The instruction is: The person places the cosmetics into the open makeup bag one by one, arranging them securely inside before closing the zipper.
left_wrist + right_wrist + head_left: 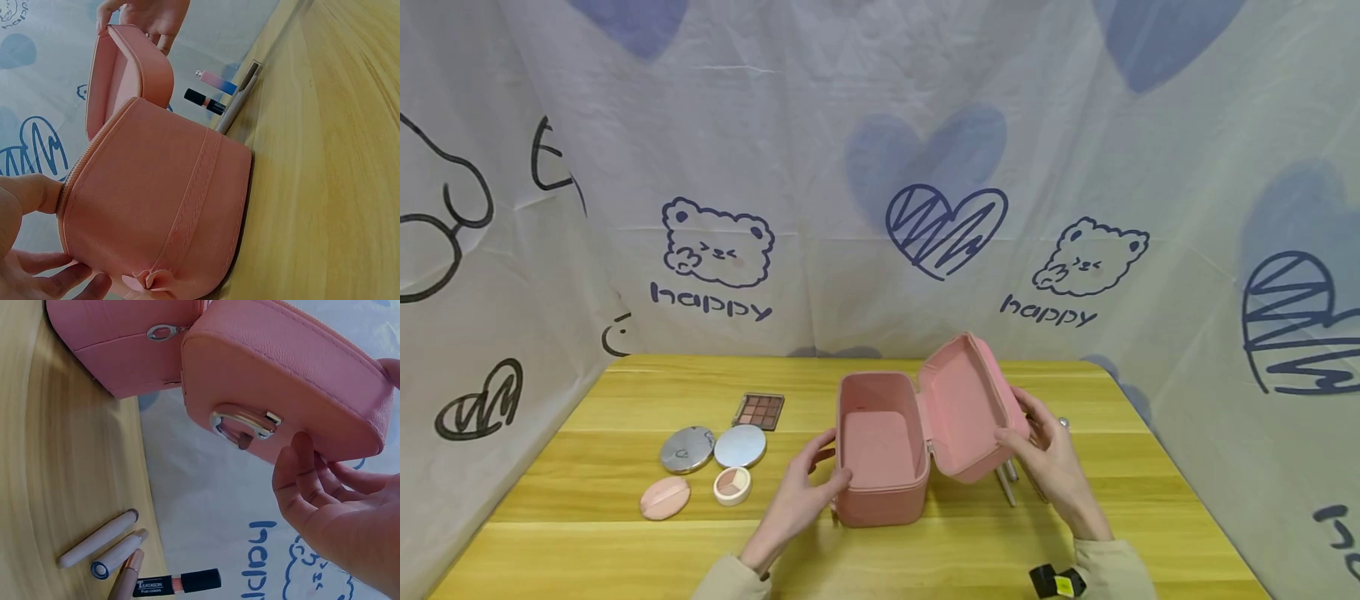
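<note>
At the centre of a wooden table (587, 533), a pink cosmetic case (880, 492) stands open, its lid (962, 408) swung to the right. The left hand (801, 487) cups the case's left wall, thumb on the rim, fingers spread along the side. The right hand (1052, 462) holds the lid's outer edge with loosely bent fingers. Left of centre lie an eyeshadow palette (759, 410), two round compacts (687, 448), a powder puff (665, 497) and a small blush pot (732, 484). Lip glosses and slim tubes (100, 540) rest below the lid, at lower left of the right wrist view.
</note>
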`<state>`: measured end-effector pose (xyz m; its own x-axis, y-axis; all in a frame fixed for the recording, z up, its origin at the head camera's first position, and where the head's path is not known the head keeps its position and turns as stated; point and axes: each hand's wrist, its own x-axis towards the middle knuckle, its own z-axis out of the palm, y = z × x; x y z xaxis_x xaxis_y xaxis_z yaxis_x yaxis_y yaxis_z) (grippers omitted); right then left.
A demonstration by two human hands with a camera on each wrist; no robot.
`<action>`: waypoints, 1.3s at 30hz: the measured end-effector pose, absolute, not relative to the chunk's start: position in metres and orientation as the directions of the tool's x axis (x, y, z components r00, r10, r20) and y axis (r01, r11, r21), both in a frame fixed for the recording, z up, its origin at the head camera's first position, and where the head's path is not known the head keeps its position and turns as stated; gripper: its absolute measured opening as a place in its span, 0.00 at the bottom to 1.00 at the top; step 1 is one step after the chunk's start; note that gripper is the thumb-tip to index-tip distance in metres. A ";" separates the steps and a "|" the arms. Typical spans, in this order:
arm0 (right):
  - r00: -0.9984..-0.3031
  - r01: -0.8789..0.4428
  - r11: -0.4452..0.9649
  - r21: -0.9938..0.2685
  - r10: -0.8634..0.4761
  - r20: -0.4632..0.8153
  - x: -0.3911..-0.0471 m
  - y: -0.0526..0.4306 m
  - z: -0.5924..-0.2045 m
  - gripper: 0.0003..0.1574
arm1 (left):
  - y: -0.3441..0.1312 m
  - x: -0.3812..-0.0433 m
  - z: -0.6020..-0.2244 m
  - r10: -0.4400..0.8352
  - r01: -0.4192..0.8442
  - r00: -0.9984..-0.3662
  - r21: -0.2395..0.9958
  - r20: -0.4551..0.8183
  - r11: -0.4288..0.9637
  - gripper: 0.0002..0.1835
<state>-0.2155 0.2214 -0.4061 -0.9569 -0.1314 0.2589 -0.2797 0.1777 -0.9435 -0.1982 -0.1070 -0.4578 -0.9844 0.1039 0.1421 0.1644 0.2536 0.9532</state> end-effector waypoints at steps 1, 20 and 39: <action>-0.957 -0.277 0.171 -0.946 -0.136 0.256 -0.216 0.222 -0.407 0.41 | -0.107 -0.198 -0.458 0.103 0.165 -0.984 0.953 0.143 0.253 0.35; -0.948 -0.253 0.064 -0.965 -0.215 0.234 -0.223 0.229 -0.412 0.43 | -0.106 -0.196 -0.458 0.093 0.164 -0.985 0.957 0.146 0.238 0.35; -0.951 -0.259 0.055 -0.964 -0.187 0.245 -0.222 0.225 -0.412 0.43 | -0.122 -0.195 -0.461 0.079 0.145 -0.989 0.938 0.126 0.316 0.35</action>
